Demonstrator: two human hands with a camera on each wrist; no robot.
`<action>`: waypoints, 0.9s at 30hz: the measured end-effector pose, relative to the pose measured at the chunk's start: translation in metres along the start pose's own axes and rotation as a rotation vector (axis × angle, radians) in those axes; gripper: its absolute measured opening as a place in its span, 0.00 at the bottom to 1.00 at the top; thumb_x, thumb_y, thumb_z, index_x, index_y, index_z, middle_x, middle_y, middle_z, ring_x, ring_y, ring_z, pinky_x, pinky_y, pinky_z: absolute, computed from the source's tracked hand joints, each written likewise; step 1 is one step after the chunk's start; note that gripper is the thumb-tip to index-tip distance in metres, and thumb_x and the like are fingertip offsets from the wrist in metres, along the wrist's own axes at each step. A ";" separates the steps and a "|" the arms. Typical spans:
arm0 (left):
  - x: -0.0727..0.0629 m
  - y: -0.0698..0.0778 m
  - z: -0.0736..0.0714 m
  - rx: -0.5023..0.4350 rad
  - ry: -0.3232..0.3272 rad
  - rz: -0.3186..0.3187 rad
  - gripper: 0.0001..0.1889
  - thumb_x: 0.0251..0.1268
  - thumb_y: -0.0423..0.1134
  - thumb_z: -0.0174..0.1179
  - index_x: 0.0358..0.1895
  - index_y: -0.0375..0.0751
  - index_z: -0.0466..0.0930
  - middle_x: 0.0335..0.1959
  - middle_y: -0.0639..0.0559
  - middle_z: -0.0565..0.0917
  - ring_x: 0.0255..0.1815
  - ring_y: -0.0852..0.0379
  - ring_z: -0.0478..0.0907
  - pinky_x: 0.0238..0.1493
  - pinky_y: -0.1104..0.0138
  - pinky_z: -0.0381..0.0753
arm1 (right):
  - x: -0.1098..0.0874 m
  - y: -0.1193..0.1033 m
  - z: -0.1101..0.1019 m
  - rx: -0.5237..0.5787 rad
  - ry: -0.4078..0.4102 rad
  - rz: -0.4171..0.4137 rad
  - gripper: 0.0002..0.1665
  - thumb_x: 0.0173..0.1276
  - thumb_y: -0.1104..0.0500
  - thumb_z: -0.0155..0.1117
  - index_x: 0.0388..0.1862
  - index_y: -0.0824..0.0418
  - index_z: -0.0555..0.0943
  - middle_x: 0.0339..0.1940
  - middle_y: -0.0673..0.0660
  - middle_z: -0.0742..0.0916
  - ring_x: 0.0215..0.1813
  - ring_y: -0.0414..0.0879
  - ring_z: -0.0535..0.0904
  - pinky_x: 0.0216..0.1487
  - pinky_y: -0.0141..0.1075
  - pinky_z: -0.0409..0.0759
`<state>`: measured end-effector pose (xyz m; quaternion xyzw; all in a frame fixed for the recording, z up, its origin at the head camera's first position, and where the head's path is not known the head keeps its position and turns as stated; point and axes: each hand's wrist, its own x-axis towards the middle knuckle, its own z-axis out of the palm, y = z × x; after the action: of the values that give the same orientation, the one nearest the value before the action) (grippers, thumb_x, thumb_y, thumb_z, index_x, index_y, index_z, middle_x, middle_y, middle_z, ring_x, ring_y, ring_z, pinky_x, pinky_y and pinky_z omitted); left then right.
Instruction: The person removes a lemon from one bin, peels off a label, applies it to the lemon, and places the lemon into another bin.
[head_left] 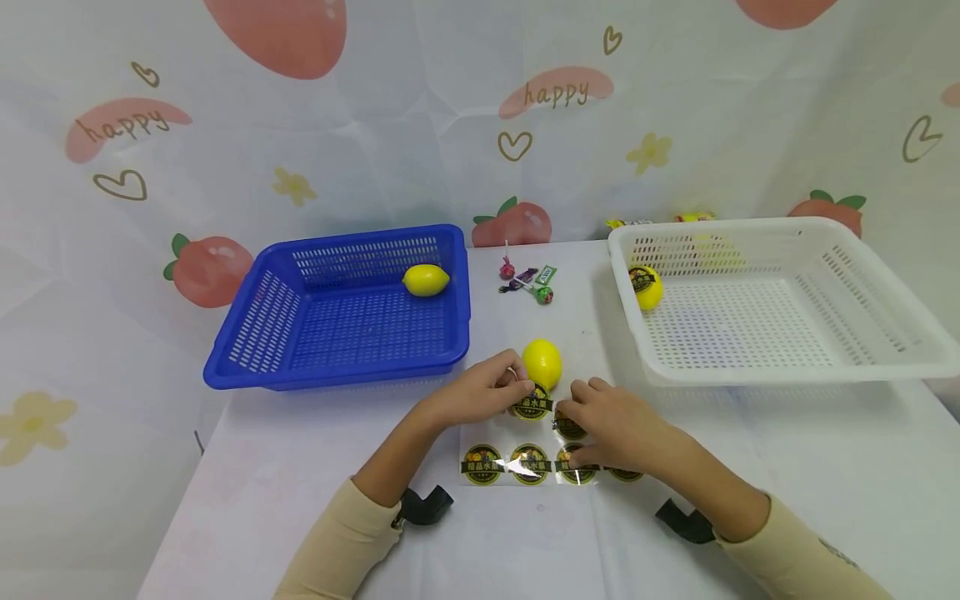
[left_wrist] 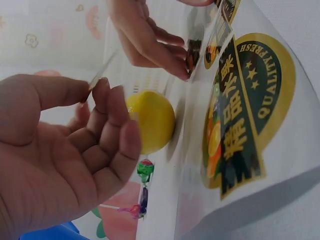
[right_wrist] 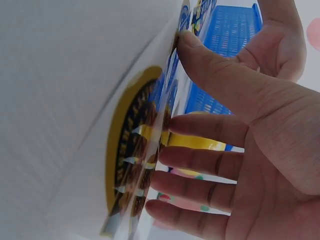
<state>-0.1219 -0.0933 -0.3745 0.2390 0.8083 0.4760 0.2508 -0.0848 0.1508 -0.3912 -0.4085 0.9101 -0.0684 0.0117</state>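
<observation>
My left hand (head_left: 487, 387) pinches a round black-and-gold sticker (head_left: 533, 403) between thumb and finger; in the left wrist view the sticker (left_wrist: 95, 84) shows nearly edge-on. A yellow lemon (head_left: 542, 363) sits on the table just beyond it, its near end overlapped by the sticker in the head view. Flat below lies a clear sheet of matching stickers (head_left: 530, 463). My right hand (head_left: 618, 423) rests on the sheet's right part, covering some stickers. Its fingers (right_wrist: 200, 162) are spread and fairly straight, tips on the sheet.
At the left stands a blue basket (head_left: 337, 373) holding one lemon (head_left: 426, 281). A white basket (head_left: 795, 372) at the right holds a lemon with a sticker (head_left: 646, 288). Lollipops (head_left: 544, 294) and small wrapped sweets (head_left: 546, 275) lie between the baskets, before a printed cloth backdrop.
</observation>
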 end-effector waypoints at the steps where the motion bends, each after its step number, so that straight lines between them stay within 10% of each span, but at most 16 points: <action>1: 0.001 0.000 0.000 -0.015 0.019 0.008 0.07 0.77 0.39 0.54 0.46 0.40 0.69 0.27 0.51 0.80 0.30 0.49 0.78 0.30 0.68 0.71 | 0.000 0.001 0.000 0.003 0.003 -0.003 0.33 0.49 0.41 0.82 0.46 0.60 0.81 0.32 0.48 0.72 0.35 0.44 0.69 0.32 0.34 0.72; 15: 0.022 0.007 0.000 -0.143 0.257 0.066 0.12 0.72 0.31 0.57 0.53 0.36 0.68 0.34 0.45 0.78 0.28 0.56 0.75 0.32 0.67 0.76 | 0.007 0.006 -0.007 0.135 0.060 0.143 0.22 0.63 0.49 0.75 0.46 0.63 0.83 0.32 0.51 0.81 0.31 0.42 0.75 0.31 0.38 0.76; 27: 0.044 0.001 0.000 -0.098 0.319 0.001 0.12 0.73 0.35 0.56 0.54 0.37 0.70 0.30 0.47 0.79 0.25 0.57 0.71 0.28 0.68 0.71 | 0.020 0.017 0.001 0.387 0.160 0.354 0.50 0.66 0.45 0.71 0.75 0.72 0.60 0.65 0.73 0.76 0.63 0.65 0.75 0.60 0.57 0.75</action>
<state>-0.1550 -0.0659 -0.3815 0.1481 0.8135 0.5471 0.1304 -0.1106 0.1474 -0.3942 -0.2264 0.9354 -0.2700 0.0292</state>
